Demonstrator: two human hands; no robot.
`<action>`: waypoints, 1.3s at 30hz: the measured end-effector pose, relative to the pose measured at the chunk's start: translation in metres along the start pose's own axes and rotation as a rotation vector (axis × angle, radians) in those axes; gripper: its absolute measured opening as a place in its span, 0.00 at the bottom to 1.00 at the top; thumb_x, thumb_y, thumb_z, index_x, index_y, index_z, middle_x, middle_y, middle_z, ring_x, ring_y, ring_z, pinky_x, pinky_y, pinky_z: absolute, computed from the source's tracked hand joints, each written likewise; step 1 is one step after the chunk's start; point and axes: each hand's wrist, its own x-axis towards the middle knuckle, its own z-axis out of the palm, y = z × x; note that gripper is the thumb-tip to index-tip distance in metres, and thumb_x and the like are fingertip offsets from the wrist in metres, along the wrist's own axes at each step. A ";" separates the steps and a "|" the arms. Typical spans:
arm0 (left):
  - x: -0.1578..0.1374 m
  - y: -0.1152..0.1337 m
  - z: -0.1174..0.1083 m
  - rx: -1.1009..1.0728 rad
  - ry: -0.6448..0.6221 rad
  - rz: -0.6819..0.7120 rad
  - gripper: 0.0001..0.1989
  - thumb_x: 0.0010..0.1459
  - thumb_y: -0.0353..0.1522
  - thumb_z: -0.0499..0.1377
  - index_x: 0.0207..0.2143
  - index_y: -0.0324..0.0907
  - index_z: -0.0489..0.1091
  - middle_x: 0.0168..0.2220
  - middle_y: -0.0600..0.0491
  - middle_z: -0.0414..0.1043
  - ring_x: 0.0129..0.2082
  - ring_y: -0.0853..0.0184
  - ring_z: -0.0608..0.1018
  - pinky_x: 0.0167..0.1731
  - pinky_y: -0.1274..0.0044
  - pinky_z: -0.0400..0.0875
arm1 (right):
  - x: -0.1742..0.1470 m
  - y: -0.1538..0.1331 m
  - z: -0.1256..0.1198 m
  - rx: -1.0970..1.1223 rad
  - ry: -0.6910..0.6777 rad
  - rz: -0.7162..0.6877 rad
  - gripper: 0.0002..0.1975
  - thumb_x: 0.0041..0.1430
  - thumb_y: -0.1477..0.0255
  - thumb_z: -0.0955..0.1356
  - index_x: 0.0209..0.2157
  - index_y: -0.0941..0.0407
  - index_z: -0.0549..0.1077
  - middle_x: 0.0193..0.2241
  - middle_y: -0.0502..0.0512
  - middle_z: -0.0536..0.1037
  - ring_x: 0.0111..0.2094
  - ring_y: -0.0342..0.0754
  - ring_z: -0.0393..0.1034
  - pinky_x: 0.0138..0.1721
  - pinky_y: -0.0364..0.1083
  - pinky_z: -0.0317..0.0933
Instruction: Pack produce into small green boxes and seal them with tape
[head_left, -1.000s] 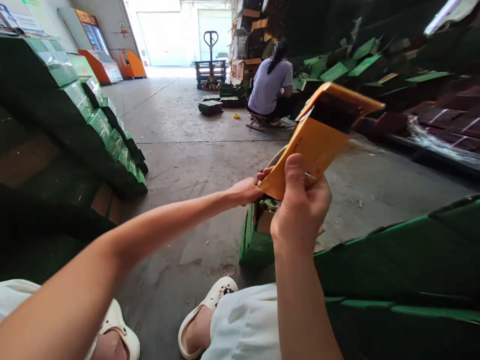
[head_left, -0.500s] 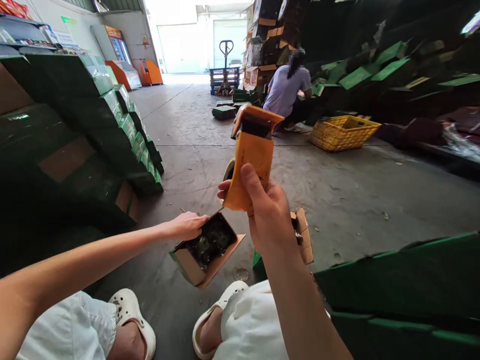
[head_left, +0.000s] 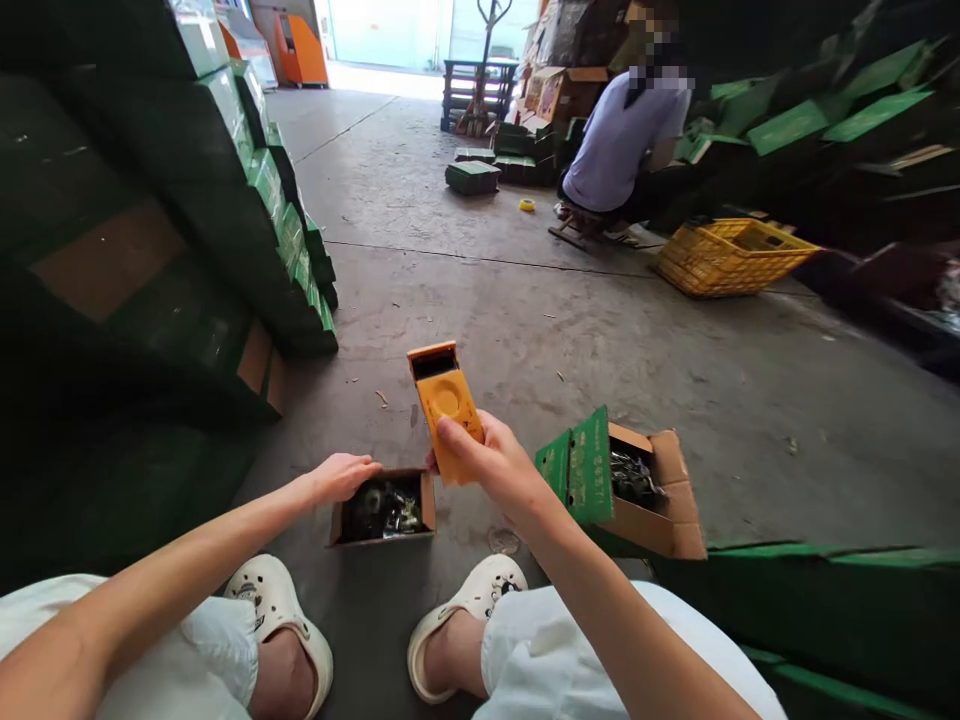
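1. Step, as judged: small open carton (head_left: 428, 505) being steadied, tape dispenser kept ready; no taping seen.
2. Right hand (head_left: 491, 460): closed round the orange tape dispenser (head_left: 450, 405), thumb laid on its face, dark mouth end pointed away from the body.
3. Left hand (head_left: 345, 477): placed at the carton's far left corner, fingers reaching along the rim. Firm grip or light rest: cannot be told; thumb not shown.
4. Carton is set on the floor (head_left: 480, 330), between and just ahead of the clogs (head_left: 472, 590); top open, dark wrapped contents (head_left: 386, 508) exposed.
5. Green box (head_left: 592, 465) is placed to the right, flaps spread, wrapped packs visible inside; touched by neither hand.
6. Next move, as judged: carton top needs to be covered and held flat before tape can be applied; left fingers need to be kept clear of the edge.
7. Hard to make out: contents blurred by glare and dark wrap; carton's flaps unclear; tape roll and any loose tape end not visible; dispenser-to-carton gap unreadable; dark stack (head_left: 180, 330) at left cut off.
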 end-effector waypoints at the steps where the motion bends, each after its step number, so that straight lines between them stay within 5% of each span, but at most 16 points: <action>1: 0.000 -0.008 0.003 -0.018 0.036 -0.035 0.15 0.60 0.28 0.57 0.48 0.49 0.74 0.43 0.51 0.77 0.41 0.63 0.81 0.43 0.77 0.72 | 0.005 0.008 0.003 -0.031 -0.002 0.033 0.24 0.55 0.51 0.75 0.39 0.56 0.71 0.28 0.54 0.81 0.28 0.48 0.77 0.29 0.44 0.68; 5: -0.002 -0.015 0.012 -0.084 0.125 -0.018 0.11 0.68 0.32 0.52 0.46 0.46 0.72 0.46 0.49 0.75 0.43 0.61 0.80 0.46 0.74 0.72 | 0.022 0.032 0.015 -0.120 -0.049 0.152 0.23 0.56 0.51 0.74 0.39 0.56 0.71 0.28 0.54 0.80 0.27 0.48 0.76 0.27 0.44 0.67; 9: -0.009 0.007 0.038 -0.002 -0.052 0.056 0.10 0.64 0.26 0.54 0.41 0.42 0.75 0.41 0.46 0.78 0.42 0.57 0.81 0.45 0.70 0.72 | 0.033 0.049 0.027 -0.264 -0.028 0.166 0.22 0.56 0.50 0.72 0.37 0.55 0.71 0.29 0.54 0.80 0.29 0.50 0.75 0.27 0.44 0.66; 13: -0.018 0.021 0.064 0.112 -0.054 -0.003 0.21 0.62 0.24 0.55 0.56 0.35 0.71 0.50 0.37 0.75 0.47 0.52 0.80 0.49 0.64 0.72 | 0.038 0.067 0.032 -0.559 0.007 0.116 0.18 0.57 0.53 0.71 0.33 0.55 0.70 0.30 0.52 0.78 0.32 0.49 0.72 0.27 0.42 0.61; 16: -0.021 0.024 0.071 0.160 -0.060 -0.027 0.21 0.63 0.24 0.54 0.58 0.34 0.69 0.52 0.35 0.72 0.48 0.52 0.80 0.50 0.63 0.72 | 0.037 0.079 0.029 -0.675 -0.006 0.124 0.17 0.59 0.54 0.69 0.33 0.55 0.70 0.31 0.52 0.76 0.33 0.48 0.70 0.28 0.42 0.58; 23: -0.007 0.029 0.080 0.166 -0.056 -0.084 0.16 0.64 0.24 0.57 0.54 0.36 0.72 0.58 0.32 0.66 0.49 0.50 0.79 0.43 0.65 0.78 | 0.030 0.077 0.027 -0.494 -0.007 0.172 0.21 0.57 0.51 0.70 0.35 0.55 0.69 0.30 0.52 0.76 0.31 0.48 0.72 0.27 0.42 0.61; 30: -0.009 0.020 0.074 0.183 -0.065 -0.090 0.18 0.68 0.25 0.50 0.56 0.38 0.70 0.56 0.38 0.70 0.44 0.59 0.82 0.43 0.70 0.79 | 0.022 0.068 0.022 -0.419 0.011 0.162 0.24 0.56 0.48 0.71 0.36 0.55 0.71 0.30 0.53 0.78 0.32 0.50 0.74 0.28 0.43 0.62; 35: -0.015 0.007 0.065 0.243 -0.168 -0.083 0.12 0.66 0.36 0.59 0.42 0.36 0.78 0.42 0.38 0.78 0.44 0.52 0.82 0.46 0.67 0.77 | 0.021 0.065 0.016 -0.497 0.023 0.174 0.21 0.58 0.50 0.71 0.37 0.54 0.72 0.31 0.52 0.78 0.34 0.49 0.72 0.30 0.43 0.61; 39: -0.018 -0.003 0.062 0.224 -0.252 0.012 0.12 0.66 0.30 0.56 0.35 0.38 0.79 0.37 0.42 0.79 0.40 0.56 0.83 0.44 0.70 0.76 | 0.018 0.058 0.017 -0.587 0.006 0.173 0.21 0.59 0.50 0.69 0.35 0.55 0.70 0.32 0.52 0.77 0.34 0.48 0.70 0.30 0.42 0.57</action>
